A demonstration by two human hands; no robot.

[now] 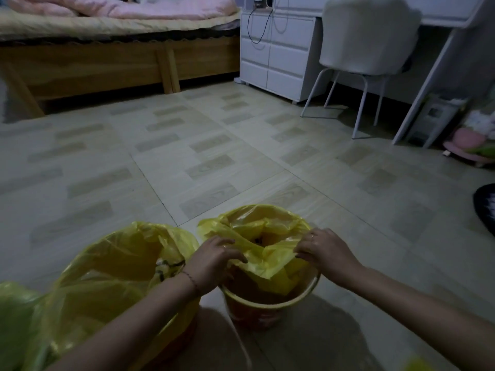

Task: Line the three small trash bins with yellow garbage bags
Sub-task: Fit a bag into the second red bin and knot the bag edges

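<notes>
Head view shows both my hands down at a small yellow bin (pixel 270 301) on the tiled floor (pixel 214 162). A yellow garbage bag (pixel 257 236) sits in the mouth of this bin. On the far side the bag is already folded over the rim. On the near side it is not. There the plastic hangs loose inside, and I can see the bare rim below it.

My left hand (pixel 214 259) has its fingers curled around the near left edge of the bag. My right hand (pixel 325 253) pinches the near right edge. Both hands are holding plastic, not the bin.

I think the bag is very light, thin and floppy. It looks a bit slippery too. If I tug too hard it may stretch or rip, so I should pull gently. The best place to hold is right at the open edge, one hand on each side, so I can spread it wide and hook it over the near rim.

I think the bin is light as well. It could tip or slide when I pull.

Just to the left is a second bin (pixel 184 333), nearly hidden by its own yellow bag (pixel 112 277), which is puffed up and draped over it. More yellow plastic (pixel 16 317) shows at the far left edge. I cannot tell if a third bin is under it.
</notes>
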